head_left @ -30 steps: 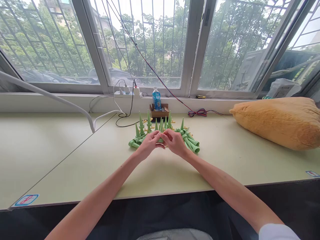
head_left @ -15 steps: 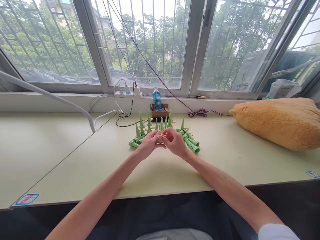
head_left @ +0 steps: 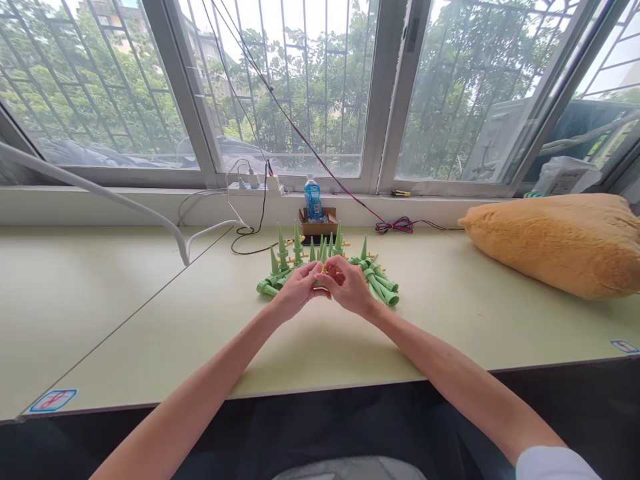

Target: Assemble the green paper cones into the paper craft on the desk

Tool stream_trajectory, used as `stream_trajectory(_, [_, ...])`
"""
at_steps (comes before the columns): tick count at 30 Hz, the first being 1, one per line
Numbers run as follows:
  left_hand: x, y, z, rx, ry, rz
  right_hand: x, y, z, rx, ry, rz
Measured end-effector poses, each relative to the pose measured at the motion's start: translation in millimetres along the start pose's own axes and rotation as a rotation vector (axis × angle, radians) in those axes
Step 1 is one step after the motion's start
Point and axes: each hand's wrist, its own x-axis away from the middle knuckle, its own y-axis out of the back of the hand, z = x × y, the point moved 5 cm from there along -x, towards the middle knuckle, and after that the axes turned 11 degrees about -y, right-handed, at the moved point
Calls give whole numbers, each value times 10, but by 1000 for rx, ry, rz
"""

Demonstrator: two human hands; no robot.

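Note:
My left hand (head_left: 298, 289) and my right hand (head_left: 349, 287) meet above the table, fingers closed around one green watering spike with a small yellow valve (head_left: 324, 269) on it. Fingers cover most of that piece. Behind the hands, several green cone-shaped spikes (head_left: 297, 244) with yellow valves stand point up. More spikes lie in a pile (head_left: 386, 288) just right of my right hand, open ends toward me. To the left, another few lie on their sides (head_left: 269, 287) by my left hand.
A small cardboard box (head_left: 325, 223) holding a blue-labelled bottle (head_left: 313, 200) stands behind the spikes. Coiled red-black wire (head_left: 395, 225) lies near the sill. An orange plush cushion (head_left: 555, 243) rests at right. A white cable (head_left: 150, 200) arches at left.
The fingers of my right hand have shifted slightly at the yellow valve. Both hands stay together in the same place, and the spikes on the table have not moved.

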Motion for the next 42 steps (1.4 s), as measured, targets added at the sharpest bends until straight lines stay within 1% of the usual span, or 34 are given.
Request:
stream_trajectory(5, [5,-19,-18,-3,-10,24,-1,-14,-14,-33,-5,40])
stream_trajectory(8, [6,-29,-30,-3,-10,24,-6,-15,-18,-29,-8,42])
stream_trajectory(13, [-10,-15,-26,-11,4,-23,-20,-1,-17,-11,-1,-1])
stream_trajectory(17, [-24,22,-48,-55,-20,-92,-33,17,-29,3,-8,-45])
stream_trajectory(22, [-29,91,-91,-210,-53,-185,-55,60,-64,4,-17,-106])
stream_trajectory(26, [-44,160,-91,-429,-135,-235,-80,113,-95,59,-34,-167])
stream_trajectory(31, [-58,214,-59,-724,-188,-218,-102,172,-122,158,-59,-217])
stream_trajectory(33, [-60,234,-51,-805,-195,-212,-106,183,-127,175,-58,-223])
stream_trajectory(38, [-63,283,-17,-895,-196,-205,-111,182,-130,208,-55,-218])
stream_trajectory(42, [-60,295,10,-942,-164,-191,-115,170,-141,237,-48,-217])
